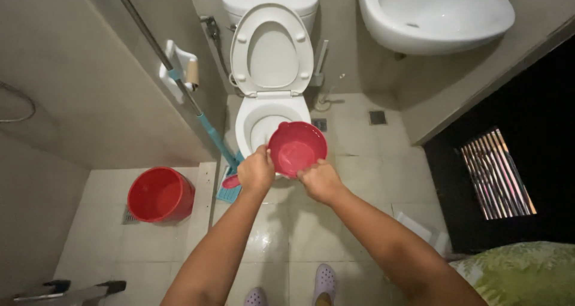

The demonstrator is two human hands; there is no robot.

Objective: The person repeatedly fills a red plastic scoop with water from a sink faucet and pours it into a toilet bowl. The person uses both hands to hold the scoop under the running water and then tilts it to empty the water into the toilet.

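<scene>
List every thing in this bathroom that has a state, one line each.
Toilet lid: raised, bowl open.
Red basin: tilted over the toilet bowl, held by both hands.
Left hand: gripping the basin's rim.
Right hand: gripping the basin's rim.
Red bucket: upright on the floor.

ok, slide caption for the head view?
Both hands, left and right, hold a red basin over the open toilet bowl.

A pale tiled floor (359, 156) bears a red bucket (160, 194) and white toilet (269, 111).
</scene>
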